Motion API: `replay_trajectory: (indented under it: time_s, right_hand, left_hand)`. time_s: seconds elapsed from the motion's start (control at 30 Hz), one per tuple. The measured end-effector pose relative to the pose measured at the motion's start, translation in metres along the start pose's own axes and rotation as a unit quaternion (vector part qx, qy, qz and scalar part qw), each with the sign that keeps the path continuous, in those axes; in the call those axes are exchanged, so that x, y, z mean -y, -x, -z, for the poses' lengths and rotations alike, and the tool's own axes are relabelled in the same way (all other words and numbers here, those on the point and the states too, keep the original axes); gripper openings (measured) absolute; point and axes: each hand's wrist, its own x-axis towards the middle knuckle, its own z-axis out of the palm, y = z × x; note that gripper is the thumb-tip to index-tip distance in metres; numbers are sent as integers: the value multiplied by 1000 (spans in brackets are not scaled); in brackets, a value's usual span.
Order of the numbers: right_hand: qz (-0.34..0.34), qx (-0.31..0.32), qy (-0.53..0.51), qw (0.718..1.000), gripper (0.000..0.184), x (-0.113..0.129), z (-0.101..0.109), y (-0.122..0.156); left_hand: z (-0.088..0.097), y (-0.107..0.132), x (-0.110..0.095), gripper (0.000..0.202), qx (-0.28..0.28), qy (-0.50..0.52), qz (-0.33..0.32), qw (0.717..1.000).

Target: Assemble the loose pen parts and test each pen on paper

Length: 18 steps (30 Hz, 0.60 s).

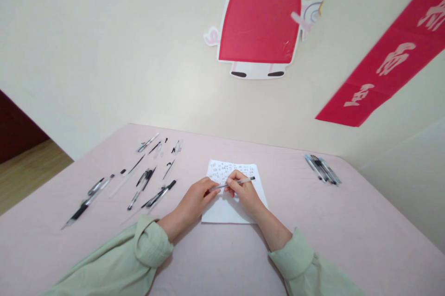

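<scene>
A slim pen with a clear barrel and a dark right end lies nearly level between my hands. My right hand pinches it near the middle. At its left end the fingers of my left hand close round it; the tip there is hidden. Below both hands is a white sheet of paper, its upper part covered in several lines of dark handwriting.
On the pink-covered table, loose pens and pen parts are scattered at the left. A bundle of pens lies at the right. Behind the table stands a pale wall with a red-and-pink cartoon cutout and a red banner.
</scene>
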Motion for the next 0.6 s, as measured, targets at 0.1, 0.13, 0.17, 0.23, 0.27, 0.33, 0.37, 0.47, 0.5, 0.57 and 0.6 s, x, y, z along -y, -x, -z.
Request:
replay_trajectory:
  time_s: [0.1, 0.13, 0.17, 0.23, 0.27, 0.33, 0.37, 0.47, 0.5, 0.57, 0.6]
  right_hand:
    - [-8, 4, 1, 1000, 22, -1, 0, -1]
    - [-13, 5, 2, 1000, 23, -1, 0, -1]
    - [-18, 8, 3, 1000, 24, -1, 0, -1]
    - [-25, 12, 3, 1000, 25, -2, 0, -1]
    - [-27, 14, -1, 1000, 25, -2, -1, -1]
    - [-31, 14, -17, 999, 25, -3, -2, 0]
    - [-35, 13, -27, 999, 25, -3, -3, 0]
    - [-45, 7, -50, 998, 25, -3, -5, 1]
    - [-47, 4, -53, 997, 26, -4, -6, 1]
    - [-49, 2, -56, 997, 26, -4, -8, 1]
    - [-49, 3, -57, 997, 26, -4, -8, 1]
  left_hand:
    - [-1, 0, 1, 30, 36, -26, 1, 999]
    - [-1, 1, 1, 32, 48, -34, 6, 998]
    - [-1, 1, 1, 33, 56, -41, 13, 998]
    - [-1, 1, 0, 34, 60, -52, 24, 997]
    - [-1, 1, 0, 35, 58, -54, 26, 997]
    - [-2, 1, 1, 34, 53, -47, 26, 997]
    - [-2, 1, 1, 35, 50, -42, 27, 997]
    - [-3, 0, 2, 35, 39, -27, 29, 998]
    - [-3, 1, 2, 35, 36, -24, 28, 999]
    - [-4, 2, 1, 36, 34, -19, 27, 999]
    - [-3, 2, 0, 36, 34, -17, 26, 999]
